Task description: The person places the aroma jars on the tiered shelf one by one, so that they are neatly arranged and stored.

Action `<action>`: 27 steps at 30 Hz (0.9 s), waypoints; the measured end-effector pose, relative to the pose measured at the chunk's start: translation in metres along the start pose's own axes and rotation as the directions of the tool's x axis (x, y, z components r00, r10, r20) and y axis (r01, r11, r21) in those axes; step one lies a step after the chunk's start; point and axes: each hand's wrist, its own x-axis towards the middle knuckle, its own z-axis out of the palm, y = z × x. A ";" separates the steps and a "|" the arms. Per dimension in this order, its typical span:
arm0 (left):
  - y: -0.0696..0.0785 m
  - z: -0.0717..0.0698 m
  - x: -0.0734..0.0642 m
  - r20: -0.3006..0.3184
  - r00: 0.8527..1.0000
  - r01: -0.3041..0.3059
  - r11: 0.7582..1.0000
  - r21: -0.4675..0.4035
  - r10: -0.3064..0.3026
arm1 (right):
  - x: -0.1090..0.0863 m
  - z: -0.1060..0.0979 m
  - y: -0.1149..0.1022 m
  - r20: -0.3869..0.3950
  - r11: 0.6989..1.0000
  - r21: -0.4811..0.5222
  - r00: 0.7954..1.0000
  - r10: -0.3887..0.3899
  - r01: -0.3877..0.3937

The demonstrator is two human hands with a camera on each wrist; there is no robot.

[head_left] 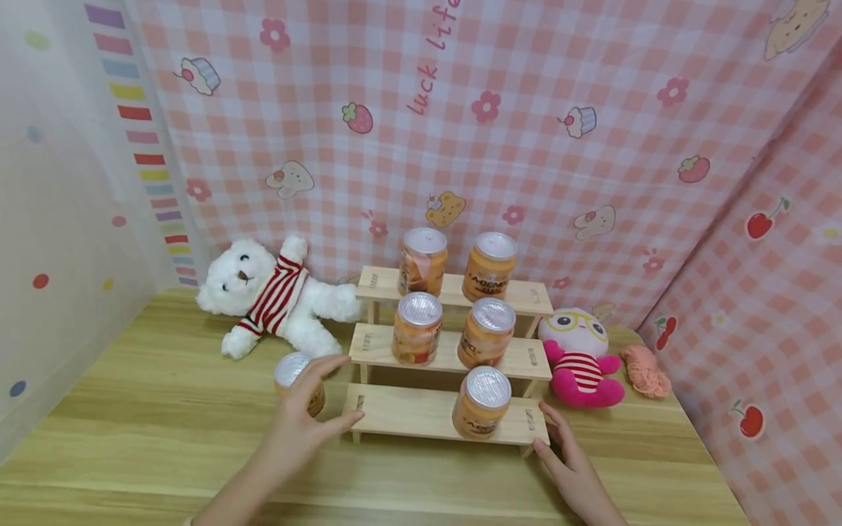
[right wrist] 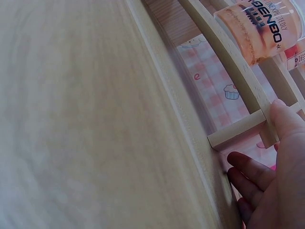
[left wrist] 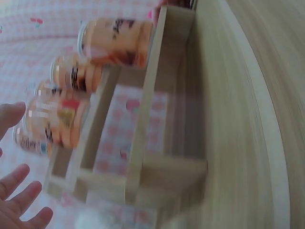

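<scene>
A wooden three-tier display stand (head_left: 408, 413) holds orange-labelled cans with silver lids. Two cans stand on the top tier, two on the middle tier, and one can (head_left: 483, 402) at the right of the bottom tier. Another can (head_left: 291, 369) stands on the table left of the stand, partly hidden behind my left hand (head_left: 305, 409). That hand is spread, thumb and fingers apart, near the bottom tier's left end, holding nothing. My right hand (head_left: 569, 460) grips the bottom tier's right end, with the thumb (right wrist: 286, 119) against its front edge and lower fingers loose beside the leg.
A white teddy bear (head_left: 266, 296) in a striped sweater lies at the back left. Right of the stand sit a pink plush doll (head_left: 582, 365) and a bundle of peach yarn (head_left: 646, 371). Checked cloth (head_left: 526, 168) hangs behind the wooden table (head_left: 158, 438).
</scene>
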 end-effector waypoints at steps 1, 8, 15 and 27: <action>-0.003 -0.004 -0.001 -0.006 1.000 -0.001 1.000 0.006 0.001 | 0.000 0.000 0.000 0.000 1.000 -0.002 1.000 -0.003 0.003; -0.025 -0.029 -0.008 -0.078 0.994 0.084 0.986 0.141 -0.074 | 0.001 0.000 0.000 0.002 1.000 -0.016 1.000 -0.011 0.011; -0.046 -0.045 -0.008 -0.097 0.986 0.152 0.972 0.177 -0.136 | 0.000 0.000 0.000 0.002 1.000 -0.015 1.000 -0.013 0.013; -0.073 -0.045 -0.014 -0.051 0.970 0.242 0.964 0.108 -0.237 | 0.000 0.000 -0.001 0.001 0.999 -0.008 0.999 -0.051 0.051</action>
